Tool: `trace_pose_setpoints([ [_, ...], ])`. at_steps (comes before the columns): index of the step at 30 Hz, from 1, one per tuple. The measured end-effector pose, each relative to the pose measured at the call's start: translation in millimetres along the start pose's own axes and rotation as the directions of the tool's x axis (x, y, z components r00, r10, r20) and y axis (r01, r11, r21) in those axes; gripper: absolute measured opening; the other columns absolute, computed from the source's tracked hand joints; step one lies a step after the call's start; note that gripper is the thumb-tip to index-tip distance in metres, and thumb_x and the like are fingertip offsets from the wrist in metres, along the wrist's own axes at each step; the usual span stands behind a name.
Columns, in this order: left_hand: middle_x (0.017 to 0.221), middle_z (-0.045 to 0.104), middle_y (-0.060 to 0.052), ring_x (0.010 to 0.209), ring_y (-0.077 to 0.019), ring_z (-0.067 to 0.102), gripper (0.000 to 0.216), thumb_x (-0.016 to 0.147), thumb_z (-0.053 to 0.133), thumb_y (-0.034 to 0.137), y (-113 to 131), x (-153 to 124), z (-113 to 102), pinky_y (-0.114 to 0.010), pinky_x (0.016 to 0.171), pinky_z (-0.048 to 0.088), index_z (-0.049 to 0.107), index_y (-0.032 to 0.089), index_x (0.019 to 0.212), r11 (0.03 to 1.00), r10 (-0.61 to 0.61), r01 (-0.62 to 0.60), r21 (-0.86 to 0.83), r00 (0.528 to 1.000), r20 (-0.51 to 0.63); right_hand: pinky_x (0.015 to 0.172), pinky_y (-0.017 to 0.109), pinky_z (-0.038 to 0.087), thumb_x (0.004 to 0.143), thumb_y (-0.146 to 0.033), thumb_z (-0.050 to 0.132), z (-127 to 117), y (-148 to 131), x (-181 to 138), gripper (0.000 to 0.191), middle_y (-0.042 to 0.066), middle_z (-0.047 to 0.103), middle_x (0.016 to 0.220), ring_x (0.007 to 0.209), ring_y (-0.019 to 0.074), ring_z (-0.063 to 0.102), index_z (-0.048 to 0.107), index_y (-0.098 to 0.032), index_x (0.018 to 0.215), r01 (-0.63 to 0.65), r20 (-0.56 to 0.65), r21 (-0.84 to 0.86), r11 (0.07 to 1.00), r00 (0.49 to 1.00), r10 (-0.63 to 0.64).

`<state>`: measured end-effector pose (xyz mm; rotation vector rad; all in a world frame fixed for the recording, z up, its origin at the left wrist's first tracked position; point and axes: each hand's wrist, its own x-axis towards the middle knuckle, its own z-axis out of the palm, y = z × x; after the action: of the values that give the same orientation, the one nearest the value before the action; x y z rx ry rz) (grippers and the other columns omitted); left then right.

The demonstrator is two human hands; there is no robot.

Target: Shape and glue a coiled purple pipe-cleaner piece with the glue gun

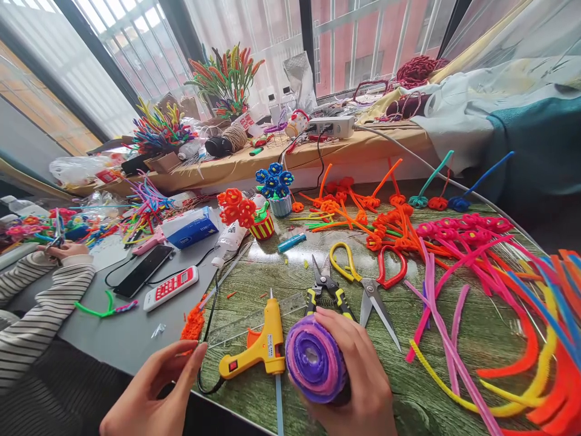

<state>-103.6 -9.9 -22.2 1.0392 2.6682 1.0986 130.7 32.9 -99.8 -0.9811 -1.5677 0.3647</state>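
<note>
Right hand (358, 375) grips purple coil (315, 361), lower centre; left hand (154, 387) loose, empty, lower left. Risk: coil may unwind w/ slack grip, or glue gun (261, 348) nozzle just beside could burn fingers.

The right hand (358, 375) wraps the purple pipe-cleaner coil (314, 358), whose far side is hidden behind the fingers (345, 330). The left hand (152, 387) is cut at the wrist by the bottom edge; below its fingertips, the glue gun (258, 348) cord vanishes.
</note>
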Motion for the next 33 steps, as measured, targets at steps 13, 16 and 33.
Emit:
trace_pose_setpoints([
  [13, 0.079, 0.077, -0.004, 0.070, -0.0232, 0.072, 0.039, 0.089, 0.051, 0.053, -4, 31, 5, -0.034, 0.071, 0.048, 0.075, 0.025, 0.100, 0.918, 0.335, -0.276, 0.284, 0.924, -0.185, 0.101, 0.047, 0.051, 0.090, -0.026, 0.068, 2, 3, -1, 0.053, 0.012, 0.067, 0.130, 0.119, 0.0322, 0.064, 0.054, -0.020, 0.141, 0.006, -0.005, -0.027, 1.000, 1.000, -0.006],
  [16, 0.096, 0.080, -0.007, 0.084, -0.0257, 0.074, 0.041, 0.093, 0.047, 0.052, -7, 34, 6, -0.035, 0.075, 0.050, 0.074, 0.024, 0.104, 0.886, 0.407, -0.328, 0.327, 0.888, -0.213, 0.101, 0.046, 0.051, 0.090, -0.027, 0.068, 3, 3, -1, 0.052, 0.012, 0.068, 0.129, 0.119, 0.0315, 0.065, 0.055, -0.020, 0.140, 0.014, -0.012, -0.027, 1.000, 1.000, -0.014],
  [33, 0.093, 0.078, -0.013, 0.083, -0.0300, 0.069, 0.047, 0.103, 0.044, 0.050, -14, 37, 4, -0.042, 0.079, 0.044, 0.069, 0.022, 0.074, 0.789, 0.573, -0.451, 0.418, 0.786, -0.232, 0.101, 0.046, 0.051, 0.090, -0.028, 0.068, 4, 4, -2, 0.052, 0.012, 0.067, 0.128, 0.119, 0.0321, 0.064, 0.055, -0.019, 0.140, 0.023, -0.009, -0.044, 0.999, 1.000, -0.024],
])
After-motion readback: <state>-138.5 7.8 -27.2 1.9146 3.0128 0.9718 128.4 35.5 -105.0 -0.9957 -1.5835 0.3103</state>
